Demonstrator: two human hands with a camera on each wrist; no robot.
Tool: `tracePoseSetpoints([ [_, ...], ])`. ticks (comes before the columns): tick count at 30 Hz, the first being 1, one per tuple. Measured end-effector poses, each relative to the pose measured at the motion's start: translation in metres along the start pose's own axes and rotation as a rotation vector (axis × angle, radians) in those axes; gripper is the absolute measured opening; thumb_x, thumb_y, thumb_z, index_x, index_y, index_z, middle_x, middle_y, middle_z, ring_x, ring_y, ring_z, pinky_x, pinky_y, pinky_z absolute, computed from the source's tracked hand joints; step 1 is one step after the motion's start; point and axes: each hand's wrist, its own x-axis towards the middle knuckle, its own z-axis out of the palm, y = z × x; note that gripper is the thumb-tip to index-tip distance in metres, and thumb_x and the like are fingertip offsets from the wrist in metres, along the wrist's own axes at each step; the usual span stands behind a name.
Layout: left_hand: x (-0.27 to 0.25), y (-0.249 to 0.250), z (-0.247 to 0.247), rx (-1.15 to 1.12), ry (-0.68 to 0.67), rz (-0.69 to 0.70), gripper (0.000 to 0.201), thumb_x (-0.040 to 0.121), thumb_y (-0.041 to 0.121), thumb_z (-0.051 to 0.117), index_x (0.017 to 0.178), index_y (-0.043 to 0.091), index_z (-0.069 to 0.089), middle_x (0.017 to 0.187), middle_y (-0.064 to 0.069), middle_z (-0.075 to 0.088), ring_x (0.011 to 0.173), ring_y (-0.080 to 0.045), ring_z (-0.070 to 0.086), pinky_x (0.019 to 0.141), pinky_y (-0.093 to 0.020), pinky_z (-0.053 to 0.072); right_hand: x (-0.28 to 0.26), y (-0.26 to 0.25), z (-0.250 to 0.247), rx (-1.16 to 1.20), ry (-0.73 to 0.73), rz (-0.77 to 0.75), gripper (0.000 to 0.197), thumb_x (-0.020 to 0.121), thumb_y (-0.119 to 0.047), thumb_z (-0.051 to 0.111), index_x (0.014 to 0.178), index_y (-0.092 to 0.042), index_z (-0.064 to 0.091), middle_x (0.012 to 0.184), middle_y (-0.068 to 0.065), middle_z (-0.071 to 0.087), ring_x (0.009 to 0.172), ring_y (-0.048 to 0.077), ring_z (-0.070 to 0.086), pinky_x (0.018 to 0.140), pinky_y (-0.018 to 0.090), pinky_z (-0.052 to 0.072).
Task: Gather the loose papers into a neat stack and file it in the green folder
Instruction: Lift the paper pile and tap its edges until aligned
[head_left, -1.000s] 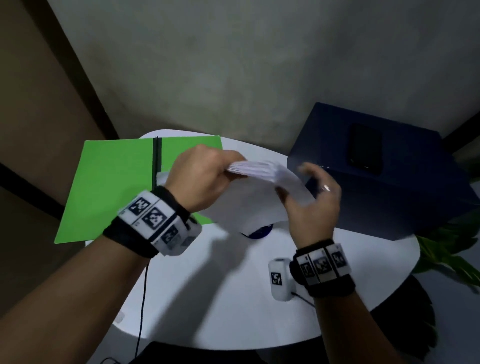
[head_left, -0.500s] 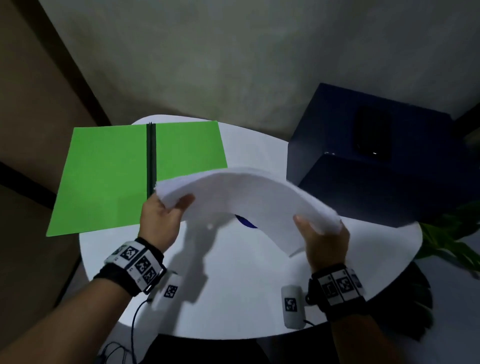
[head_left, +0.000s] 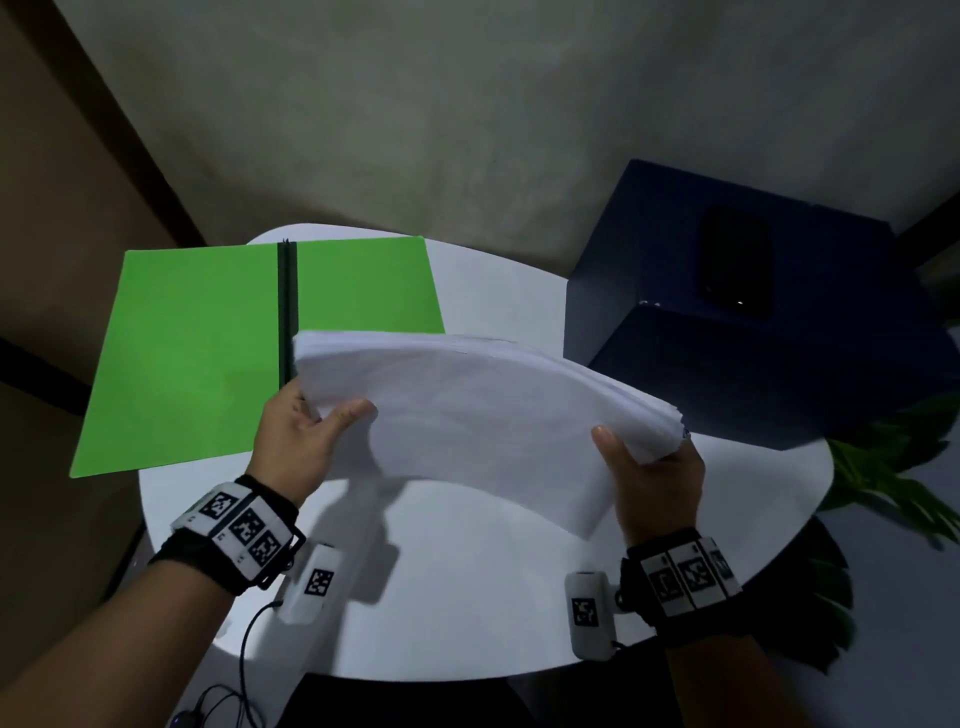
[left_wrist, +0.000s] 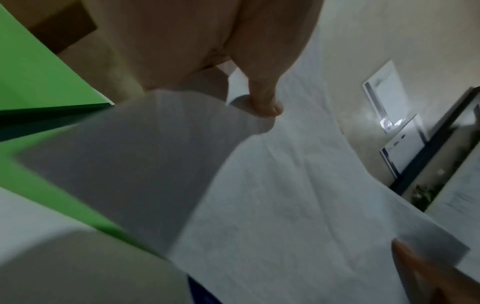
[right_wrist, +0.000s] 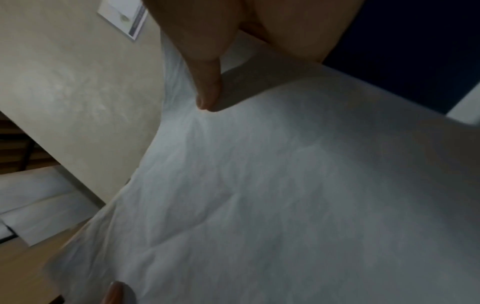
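Head cam: I've got the paper stack (head_left: 483, 415) up off the table (head_left: 467, 597) w/ both hands. Left hand (head_left: 296, 441) pinches the left end, thumb on top and fingers under; right hand (head_left: 654, 483) grips the right end the same way. A sec ago the sheets were bunched edge-up between my hands, getting squared. Now they're turned flat and spread wide, bowing up in the middle. Half a sec back they were already flat, so since then it's mostly a drift toward the folder. To me that means gathering's done and filing is next.

Green folder (head_left: 208, 353) lies open on the far-left part of the table, dark spine (head_left: 287, 312) up the middle, its left leaf hanging past the table edge. Stack's left end is over the spine and the right leaf, not touching as far as I can tell.

L wrist cam: thumb (left_wrist: 265, 98) pressed on paper, green just beside. R wrist cam: thumb (right_wrist: 207, 92) on top too.

Surface: round white table, glossy. Room's dim; dark blue box (head_left: 753, 332) at the right w/ a phone (head_left: 735, 260) on top, plant leaves (head_left: 883, 467) beyond it, plain wall behind.
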Motion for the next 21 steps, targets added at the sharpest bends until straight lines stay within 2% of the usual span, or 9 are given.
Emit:
tracePoseSetpoints([
  [3,0.0,-0.002,0.002,-0.019,-0.002,0.015,0.027,0.08,-0.002,0.072,0.105,0.004,0.066,0.079,0.024,0.074,0.076,0.0,0.07,0.072,-0.013,0.055,-0.001,-0.002,0.0,-0.028,0.008,-0.078,0.034,0.072,-0.008,0.083,0.093,-0.026,0.063,0.081,-0.016,0.068,0.077,-0.012,0.062,0.069,0.003,0.045],
  [6,-0.002,-0.015,0.003,-0.001,-0.042,-0.033,0.031,0.078,-0.006,0.073,0.105,0.007,0.064,0.077,0.023,0.074,0.075,0.004,0.068,0.071,-0.009,0.053,-0.002,0.003,0.009,-0.085,-0.017,-0.132,0.044,0.077,-0.005,0.078,0.094,-0.037,0.053,0.091,-0.014,0.063,0.084,-0.01,0.059,0.074,0.005,0.044],
  [9,-0.003,-0.028,0.002,-0.01,-0.042,-0.089,0.039,0.075,-0.004,0.077,0.112,-0.001,0.064,0.084,0.012,0.075,0.08,0.001,0.07,0.074,-0.011,0.054,-0.005,0.01,0.018,-0.044,-0.031,-0.167,0.034,0.084,-0.002,0.068,0.094,-0.033,0.057,0.094,-0.019,0.067,0.09,-0.005,0.062,0.081,0.01,0.045],
  [11,-0.003,-0.03,0.001,-0.029,-0.041,-0.101,0.041,0.074,-0.008,0.076,0.113,-0.003,0.062,0.081,0.018,0.076,0.079,0.003,0.07,0.073,-0.012,0.055,-0.006,0.013,0.022,-0.005,-0.016,-0.162,0.023,0.088,-0.004,0.063,0.089,-0.027,0.061,0.093,-0.021,0.069,0.089,-0.003,0.063,0.081,0.01,0.045],
  [13,-0.003,-0.028,0.0,-0.056,-0.045,-0.092,0.043,0.073,-0.008,0.077,0.114,-0.005,0.062,0.084,0.015,0.076,0.082,-0.001,0.072,0.076,-0.016,0.056,-0.007,0.013,0.023,0.008,0.015,-0.177,0.018,0.089,-0.008,0.06,0.086,-0.025,0.062,0.09,-0.016,0.07,0.088,-0.001,0.065,0.081,0.01,0.045],
  [15,-0.004,-0.021,0.0,-0.073,-0.054,-0.068,0.044,0.072,0.0,0.08,0.113,-0.002,0.064,0.092,0.007,0.077,0.088,-0.008,0.073,0.081,-0.022,0.058,-0.006,0.012,0.022,0.016,0.036,-0.183,0.016,0.09,-0.009,0.058,0.085,-0.023,0.063,0.09,-0.009,0.071,0.088,0.001,0.065,0.08,0.011,0.045],
  [17,-0.004,-0.013,0.001,-0.128,-0.034,-0.058,0.042,0.071,0.013,0.082,0.108,0.003,0.064,0.085,0.011,0.076,0.083,-0.008,0.071,0.08,-0.019,0.057,-0.005,0.013,0.023,0.036,0.062,-0.161,0.012,0.09,-0.008,0.06,0.084,-0.017,0.064,0.089,-0.003,0.072,0.087,0.003,0.066,0.079,0.012,0.045],
  [19,-0.004,-0.003,0.002,-0.192,0.018,-0.041,0.043,0.07,0.042,0.082,0.098,0.014,0.064,0.075,0.015,0.073,0.073,-0.004,0.067,0.072,-0.015,0.055,-0.005,0.011,0.024,0.055,0.098,-0.157,0.012,0.09,-0.004,0.061,0.082,-0.013,0.063,0.088,-0.002,0.072,0.086,0.003,0.066,0.078,0.011,0.045],
  [21,-0.003,0.005,0.004,-0.201,0.074,-0.002,0.042,0.074,0.06,0.068,0.088,0.021,0.065,0.073,0.015,0.07,0.071,-0.004,0.062,0.07,-0.021,0.052,-0.006,0.009,0.026,0.054,0.091,-0.187,0.014,0.089,-0.003,0.061,0.08,-0.014,0.061,0.09,0.0,0.071,0.087,0.003,0.066,0.08,0.012,0.045],
])
